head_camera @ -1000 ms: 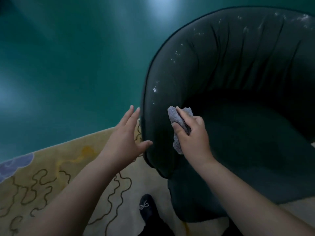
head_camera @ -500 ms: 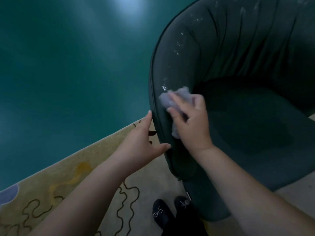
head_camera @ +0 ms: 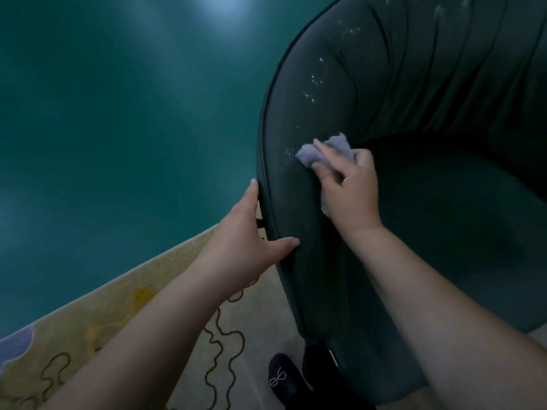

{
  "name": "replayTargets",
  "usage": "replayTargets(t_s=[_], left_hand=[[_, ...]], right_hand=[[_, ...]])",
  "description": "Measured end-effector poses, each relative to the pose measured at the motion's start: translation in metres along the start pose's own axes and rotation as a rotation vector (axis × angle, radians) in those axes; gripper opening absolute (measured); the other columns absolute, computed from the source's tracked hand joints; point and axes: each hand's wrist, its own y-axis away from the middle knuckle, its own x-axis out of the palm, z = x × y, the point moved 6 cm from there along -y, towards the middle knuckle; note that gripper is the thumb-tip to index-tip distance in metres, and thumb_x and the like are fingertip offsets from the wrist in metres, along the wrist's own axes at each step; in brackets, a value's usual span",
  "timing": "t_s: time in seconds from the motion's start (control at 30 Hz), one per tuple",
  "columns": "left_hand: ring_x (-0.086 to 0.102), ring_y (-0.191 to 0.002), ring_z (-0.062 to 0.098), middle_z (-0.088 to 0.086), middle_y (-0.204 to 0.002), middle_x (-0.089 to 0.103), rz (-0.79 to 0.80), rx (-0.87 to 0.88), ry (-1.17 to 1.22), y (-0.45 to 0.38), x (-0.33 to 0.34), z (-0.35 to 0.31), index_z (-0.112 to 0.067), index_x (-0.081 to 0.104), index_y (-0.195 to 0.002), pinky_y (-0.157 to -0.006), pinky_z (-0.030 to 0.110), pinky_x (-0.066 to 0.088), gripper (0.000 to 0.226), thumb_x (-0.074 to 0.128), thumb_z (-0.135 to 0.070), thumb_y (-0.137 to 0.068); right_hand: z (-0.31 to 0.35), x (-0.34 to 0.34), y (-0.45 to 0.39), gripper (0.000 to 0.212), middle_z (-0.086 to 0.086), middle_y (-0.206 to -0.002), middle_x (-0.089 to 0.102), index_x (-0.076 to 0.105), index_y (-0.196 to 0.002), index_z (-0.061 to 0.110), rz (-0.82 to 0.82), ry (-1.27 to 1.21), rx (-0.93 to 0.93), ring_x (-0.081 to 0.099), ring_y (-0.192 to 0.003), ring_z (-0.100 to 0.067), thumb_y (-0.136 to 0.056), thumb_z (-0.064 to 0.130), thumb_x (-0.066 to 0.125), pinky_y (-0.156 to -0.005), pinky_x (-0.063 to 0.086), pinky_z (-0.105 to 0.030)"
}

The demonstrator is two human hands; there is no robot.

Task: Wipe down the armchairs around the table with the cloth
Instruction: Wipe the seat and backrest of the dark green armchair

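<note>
A person leans over a dark green armchair (head_camera: 414,119), which fills the frame from 12 to 5 o'clock, and presses a crumpled grey cloth (head_camera: 322,150) against the inner face of its curved arm. The right hand (head_camera: 350,192) grips the cloth, fingers curled over it with two fingertips laid across the top, while a loose end hangs out below the palm. Pale specks (head_camera: 313,84) dot the upholstery just above the cloth, running up toward 1 o'clock along the pleated backrest. The left hand (head_camera: 247,235), at about 7 o'clock from the cloth, clasps the piped outer edge of the same arm: its fingers reach straight up the outside of the edge and its thumb lies on the inner face, so the edge sits between them. The armchair stands on a cream and yellow rug (head_camera: 124,315) with dark squiggly lines, which spreads from 6 to 8 o'clock. Beyond the rug's edge, a glossy teal floor (head_camera: 118,113) covers the 9 to 12 o'clock side. Two dark shoes (head_camera: 281,377), one bearing a small sparkly bow, show at 6 o'clock beside the chair's base.
</note>
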Motion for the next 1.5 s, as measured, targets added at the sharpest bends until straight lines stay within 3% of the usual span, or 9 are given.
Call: replayTargets(t_s=[0.17, 0.33, 0.5, 0.67, 0.87, 1.0, 1.17, 1.33, 1.5], left_hand=[[0.056, -0.102, -0.007, -0.02, -0.121, 0.057, -0.033, 0.018, -0.02, -0.022, -0.011, -0.012, -0.026, 0.031, -0.147, -0.082, 0.004, 0.043, 0.091, 0.082, -0.035, -0.072], [0.053, -0.119, 0.006, -0.017, -0.144, 0.044, 0.017, 0.0, -0.011, -0.036, -0.019, -0.017, -0.039, 0.01, -0.154, -0.1, 0.034, 0.049, 0.111, 0.083, -0.04, -0.07], [0.052, -0.125, 0.012, -0.009, -0.146, 0.046, -0.025, -0.006, -0.041, -0.055, -0.026, -0.025, -0.029, 0.02, -0.153, -0.103, 0.036, 0.046, 0.107, 0.082, -0.04, -0.067], [0.049, -0.127, 0.008, -0.02, -0.151, 0.035, -0.018, 0.013, -0.015, -0.074, -0.034, -0.031, -0.035, 0.005, -0.156, -0.105, 0.032, 0.044, 0.119, 0.084, -0.042, -0.067], [0.042, -0.132, 0.004, -0.019, -0.154, 0.032, -0.007, 0.1, -0.027, -0.109, -0.046, -0.039, -0.041, -0.001, -0.154, -0.102, 0.02, 0.036, 0.123, 0.084, -0.044, -0.065], [0.043, -0.13, 0.001, -0.021, -0.152, 0.034, 0.078, 0.163, -0.025, -0.133, -0.055, -0.047, -0.045, -0.002, -0.153, -0.098, 0.018, 0.035, 0.124, 0.083, -0.048, -0.063], [0.044, -0.13, 0.006, -0.015, -0.152, 0.037, 0.142, 0.253, -0.071, -0.163, -0.065, -0.056, -0.042, -0.003, -0.154, -0.101, 0.02, 0.038, 0.124, 0.082, -0.049, -0.063], [0.047, -0.128, 0.007, -0.017, -0.152, 0.035, 0.24, 0.335, -0.113, -0.181, -0.071, -0.062, -0.041, -0.005, -0.154, -0.103, 0.026, 0.042, 0.127, 0.082, -0.052, -0.061], [0.05, -0.129, 0.012, -0.011, -0.154, 0.035, 0.296, 0.404, -0.158, -0.193, -0.074, -0.066, -0.037, -0.006, -0.154, -0.105, 0.036, 0.046, 0.131, 0.08, -0.056, -0.058]], right_hand=[[0.046, 0.025, 0.007, 0.037, -0.009, -0.102, 0.045, 0.062, -0.124, 0.028, 0.203, 0.07, -0.407, 0.049, -0.095, -0.025, -0.088, 0.029, 0.061, -0.086, 0.044, -0.031], [-0.011, 0.001, -0.038, 0.036, 0.005, -0.098, 0.039, 0.063, -0.123, 0.024, -0.041, -0.068, 0.031, 0.049, -0.089, -0.003, -0.088, 0.017, 0.065, -0.087, 0.036, -0.005], [0.042, 0.027, -0.019, 0.037, -0.008, -0.1, 0.045, 0.063, -0.123, 0.027, 0.168, 0.056, -0.375, 0.048, -0.092, -0.02, -0.087, 0.027, 0.06, -0.085, 0.041, -0.026], [-0.015, -0.005, -0.056, 0.037, -0.003, -0.101, 0.039, 0.063, -0.123, 0.021, -0.117, -0.053, 0.004, 0.046, -0.086, -0.005, -0.087, 0.017, 0.066, -0.088, 0.035, -0.005], [0.024, 0.024, -0.066, 0.037, -0.008, -0.099, 0.043, 0.062, -0.124, 0.024, -0.026, 0.096, -0.298, 0.05, -0.092, -0.023, -0.087, 0.025, 0.061, -0.088, 0.044, -0.028], [-0.021, -0.007, -0.082, 0.036, -0.003, -0.102, 0.038, 0.062, -0.123, 0.023, -0.29, 0.021, 0.069, 0.045, -0.084, 0.005, -0.087, 0.018, 0.064, -0.088, 0.035, -0.005], [0.026, 0.025, -0.096, 0.036, -0.006, -0.101, 0.043, 0.061, -0.123, 0.028, -0.179, 0.172, -0.161, 0.047, -0.093, -0.011, -0.087, 0.03, 0.061, -0.091, 0.039, -0.015], [-0.008, 0.004, -0.102, 0.032, 0.009, -0.095, 0.037, 0.064, -0.122, 0.026, -0.486, 0.013, 0.274, 0.046, -0.079, 0.014, -0.09, 0.023, 0.064, -0.08, 0.032, 0.002], [0.035, 0.034, -0.112, 0.036, 0.001, -0.096, 0.04, 0.063, -0.122, 0.029, -0.267, 0.168, 0.027, 0.044, -0.085, -0.003, -0.087, 0.024, 0.066, -0.082, 0.035, -0.004]])
